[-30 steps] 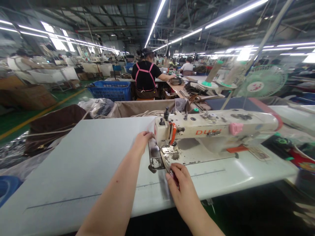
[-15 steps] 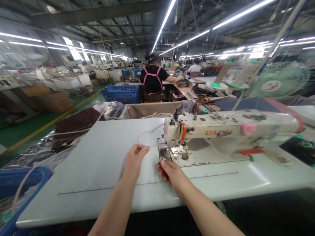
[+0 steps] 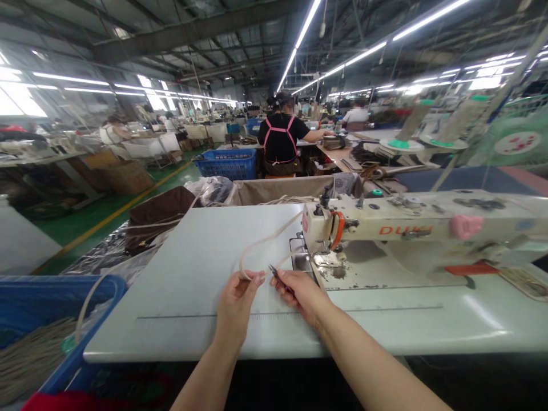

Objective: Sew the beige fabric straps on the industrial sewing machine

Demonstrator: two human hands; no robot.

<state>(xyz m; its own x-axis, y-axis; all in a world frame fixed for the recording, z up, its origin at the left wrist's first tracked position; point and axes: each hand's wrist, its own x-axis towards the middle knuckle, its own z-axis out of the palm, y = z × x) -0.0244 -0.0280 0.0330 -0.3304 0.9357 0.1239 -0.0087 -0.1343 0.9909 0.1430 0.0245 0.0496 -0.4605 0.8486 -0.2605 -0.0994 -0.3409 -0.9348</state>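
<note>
My left hand [image 3: 237, 299] pinches a thin beige strap [image 3: 260, 244] that loops up and back toward the head of the white sewing machine [image 3: 411, 228]. My right hand [image 3: 299, 291] holds small thread snips [image 3: 276, 273], their tips close to the strap beside my left fingers. Both hands hover over the white sewing table [image 3: 192, 274], just left of the machine's needle plate [image 3: 325, 260].
A blue bin [image 3: 55, 302] with pale straps stands at the table's left. A brown fabric trough [image 3: 274, 188] and brown bag [image 3: 158, 211] lie behind. A person in a black shirt works at a far table beside a blue crate [image 3: 226, 162]. Thread cones [image 3: 428, 123] and a fan [image 3: 520, 140] stand right.
My left hand came away from the machine head drawing the strap out to the left. My right hand lifted from the table edge and brought the snips up to the strap. The view swung left.
</note>
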